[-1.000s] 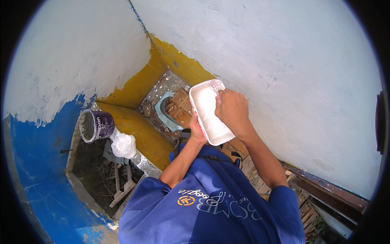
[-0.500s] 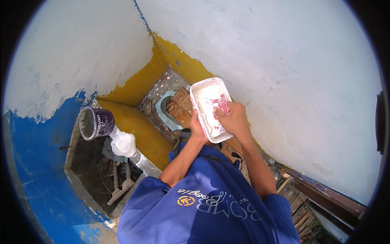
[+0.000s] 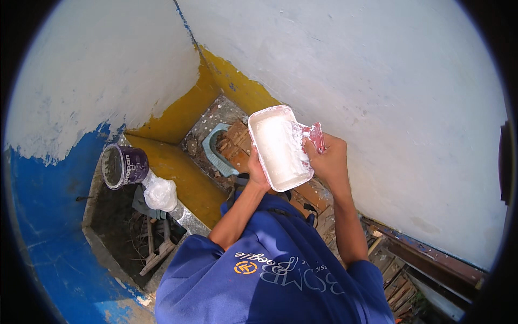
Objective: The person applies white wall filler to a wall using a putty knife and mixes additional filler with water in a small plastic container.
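Observation:
My left hand (image 3: pixel 257 171) is closed round the left side of a white rectangular plastic tub (image 3: pixel 252 129) in front of my chest. White putty (image 3: pixel 275 146) coats the inside of the tub. In my right hand (image 3: pixel 330 162) is a red putty knife (image 3: pixel 317 138) smeared with white. Its blade lies over the tub's right edge, coated in putty; my fingers hide part of its grip.
A dark purple bucket (image 3: pixel 136 164) and a white plastic bag (image 3: pixel 161 194) stand on a ledge to the left. Whitened walls (image 3: pixel 388 108) meet in a yellow-based corner. A pale blue squat toilet pan (image 3: pixel 216 156), planks and rubble lie below.
My right hand has drawn the putty knife from inside the tub to its right edge. The putty in the tub now looks smoother, and the tub is slightly further left.

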A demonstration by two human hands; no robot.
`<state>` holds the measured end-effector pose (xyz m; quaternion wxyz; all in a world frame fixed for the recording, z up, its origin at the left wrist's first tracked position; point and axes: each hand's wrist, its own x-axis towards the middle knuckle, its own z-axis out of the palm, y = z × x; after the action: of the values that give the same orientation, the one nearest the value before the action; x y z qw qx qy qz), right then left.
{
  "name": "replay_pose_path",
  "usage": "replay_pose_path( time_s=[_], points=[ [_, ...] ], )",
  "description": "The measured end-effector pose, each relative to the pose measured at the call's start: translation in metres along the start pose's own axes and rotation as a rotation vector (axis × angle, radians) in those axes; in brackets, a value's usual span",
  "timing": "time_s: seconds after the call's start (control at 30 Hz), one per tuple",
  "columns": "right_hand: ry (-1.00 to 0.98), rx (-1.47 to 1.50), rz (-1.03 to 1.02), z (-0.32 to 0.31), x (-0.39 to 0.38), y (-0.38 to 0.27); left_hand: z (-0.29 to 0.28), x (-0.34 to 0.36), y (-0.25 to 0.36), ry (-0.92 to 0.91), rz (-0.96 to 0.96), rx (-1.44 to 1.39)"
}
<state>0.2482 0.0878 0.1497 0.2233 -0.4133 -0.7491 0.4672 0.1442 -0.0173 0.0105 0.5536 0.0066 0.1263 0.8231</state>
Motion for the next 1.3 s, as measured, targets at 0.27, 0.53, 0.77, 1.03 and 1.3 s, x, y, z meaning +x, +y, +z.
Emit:
replay_pose_path(
  time_s=[0.27,0.53,0.77,1.03,1.3],
  points=[
    [0.055,-0.168,-0.146,0.003,-0.004,0.000,-0.009,0.000,-0.004,0.050,-0.019,-0.017],
    [0.088,0.647,0.245,0.005,-0.003,0.080,0.008,-0.006,0.013,0.043,0.041,0.095],
    [-0.102,1.134,0.423,-0.010,-0.036,0.091,0.015,0.006,0.014,-0.078,-0.087,0.117],
    [0.150,1.191,0.317,0.008,-0.035,0.095,0.008,0.046,0.020,-0.130,-0.229,0.140],
    [0.484,1.261,0.139,-0.007,-0.066,0.052,0.036,0.053,0.023,-0.316,-0.440,0.097]
  ],
)
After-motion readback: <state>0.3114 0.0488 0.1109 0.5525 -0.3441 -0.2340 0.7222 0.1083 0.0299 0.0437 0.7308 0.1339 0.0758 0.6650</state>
